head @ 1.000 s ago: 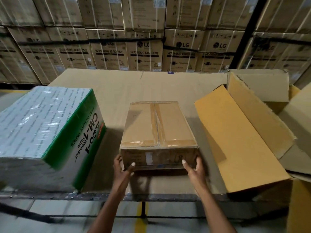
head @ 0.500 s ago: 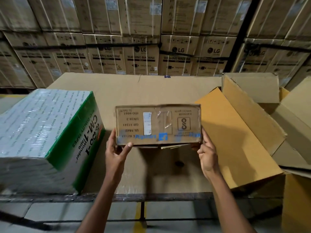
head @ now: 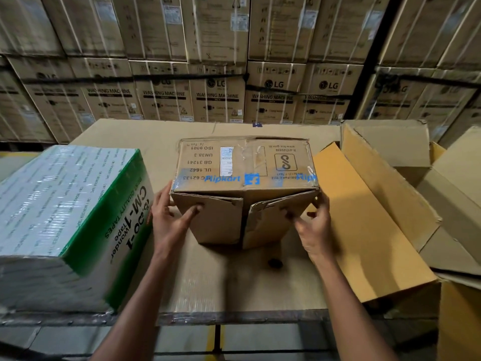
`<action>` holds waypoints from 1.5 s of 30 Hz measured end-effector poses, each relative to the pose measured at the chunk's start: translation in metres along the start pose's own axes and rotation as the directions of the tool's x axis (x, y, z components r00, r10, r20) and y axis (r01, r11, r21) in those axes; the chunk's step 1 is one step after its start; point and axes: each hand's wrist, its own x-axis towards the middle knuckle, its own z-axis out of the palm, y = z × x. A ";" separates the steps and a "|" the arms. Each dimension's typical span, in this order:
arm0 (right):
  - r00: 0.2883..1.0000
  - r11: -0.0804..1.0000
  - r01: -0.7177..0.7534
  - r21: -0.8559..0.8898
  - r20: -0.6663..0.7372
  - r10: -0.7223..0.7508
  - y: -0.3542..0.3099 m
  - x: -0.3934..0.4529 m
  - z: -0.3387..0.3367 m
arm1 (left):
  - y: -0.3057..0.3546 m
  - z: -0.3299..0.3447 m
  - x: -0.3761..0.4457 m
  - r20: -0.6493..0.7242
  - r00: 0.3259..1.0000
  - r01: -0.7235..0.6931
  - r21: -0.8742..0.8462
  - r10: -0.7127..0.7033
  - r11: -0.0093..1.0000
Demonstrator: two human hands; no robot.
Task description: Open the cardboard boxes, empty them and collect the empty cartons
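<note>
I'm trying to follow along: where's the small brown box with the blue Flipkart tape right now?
In the head view, the small brown cardboard box with blue Flipkart tape sits mid-table, between the green-and-white wrapped carton and the open yellow-brown carton, held by the left hand and right hand.

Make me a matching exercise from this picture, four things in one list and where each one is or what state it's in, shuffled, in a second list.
Things:
1. small Flipkart box
2. green and white tape carton
3. open yellow-brown carton
4. LG washing machine boxes

Places or states:
A. stacked in the background
B. left of the worktop, shrink-wrapped
C. held between left hand and right hand
D. right of the worktop, flaps spread open

Pairs: 1-C, 2-B, 3-D, 4-A
</note>
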 end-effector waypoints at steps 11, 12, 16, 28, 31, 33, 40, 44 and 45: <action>0.927 0.944 -0.324 -0.061 0.178 0.329 0.074 0.001 0.028 | -0.064 0.039 -0.003 0.240 0.915 0.348 -0.071 -0.323 0.935; 0.922 0.938 -0.341 -0.061 0.175 0.347 0.077 0.003 0.030 | -0.074 0.042 -0.002 0.236 0.917 0.345 -0.067 -0.321 0.936; 0.910 0.919 -0.381 -0.103 0.132 0.392 0.066 0.009 0.036 | -0.071 0.046 0.003 0.194 0.924 0.347 -0.058 -0.331 0.936; 0.944 0.868 -0.278 -0.412 0.050 0.326 0.038 0.033 0.021 | -0.033 0.032 0.005 0.167 0.946 0.241 0.210 -0.278 0.947; 0.931 0.829 -0.296 -0.475 0.051 0.362 0.040 0.031 0.022 | -0.032 0.036 0.002 0.167 0.933 0.275 0.242 -0.319 0.930; 0.920 0.811 -0.303 -0.500 0.067 0.385 0.041 0.025 0.022 | -0.030 0.039 -0.005 0.144 0.917 0.328 0.252 -0.371 0.910; 0.849 0.747 -0.368 -0.554 0.128 0.513 0.051 0.004 0.025 | -0.040 0.043 -0.019 0.245 0.837 0.419 0.286 -0.489 0.862; 0.799 0.694 -0.412 -0.590 0.132 0.587 0.062 -0.013 0.027 | -0.042 0.044 -0.029 0.276 0.819 0.429 0.286 -0.503 0.857; 0.793 0.665 -0.401 -0.630 0.125 0.597 0.063 -0.016 0.029 | -0.043 0.044 -0.031 0.266 0.815 0.437 0.302 -0.515 0.847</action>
